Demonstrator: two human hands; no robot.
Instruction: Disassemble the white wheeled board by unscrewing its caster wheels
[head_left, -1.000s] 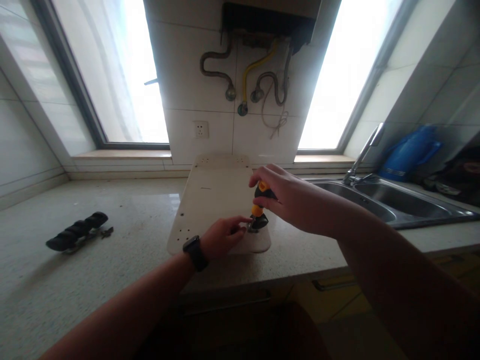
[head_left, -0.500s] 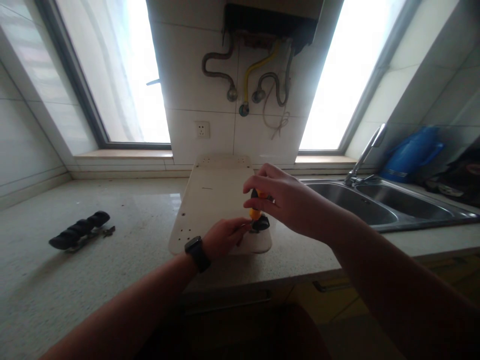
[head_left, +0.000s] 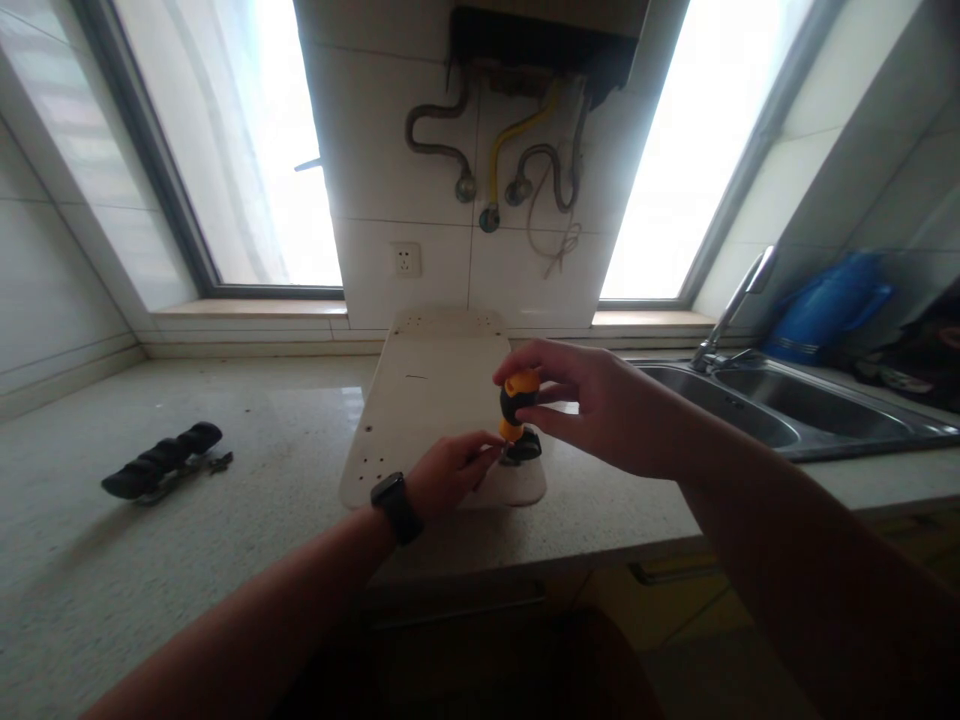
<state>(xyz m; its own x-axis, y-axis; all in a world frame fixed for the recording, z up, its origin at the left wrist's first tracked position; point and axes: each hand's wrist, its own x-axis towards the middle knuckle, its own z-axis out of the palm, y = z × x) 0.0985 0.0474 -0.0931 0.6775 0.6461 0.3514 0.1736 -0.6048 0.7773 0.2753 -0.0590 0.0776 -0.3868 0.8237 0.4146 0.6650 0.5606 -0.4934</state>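
Note:
A stubby orange-and-black screwdriver (head_left: 517,402) stands upright over the near right corner of an off-white board (head_left: 442,400) with rounded corners and several small holes. My right hand (head_left: 611,405) has its fingers around the screwdriver's handle. Thumb and fingertips of my left hand (head_left: 454,470) are pinched together at the screwdriver's shaft, low over the board; the exact contact is too small to make out. Right beside the shaft sits a small black part (head_left: 529,445) on a metal piece, partly hidden by the tool. A black watch is on my left wrist.
The board lies on a speckled stone counter (head_left: 292,540). To the left rests a black ridged grip (head_left: 163,462) with metal bits. At right are a double steel sink (head_left: 795,400), a faucet (head_left: 739,310) and a blue jug (head_left: 825,305). Pipes (head_left: 491,165) hang on the back wall.
The fingers of my right hand have shifted and spread around the handle, so more of the screwdriver shows. My left hand has stayed in place.

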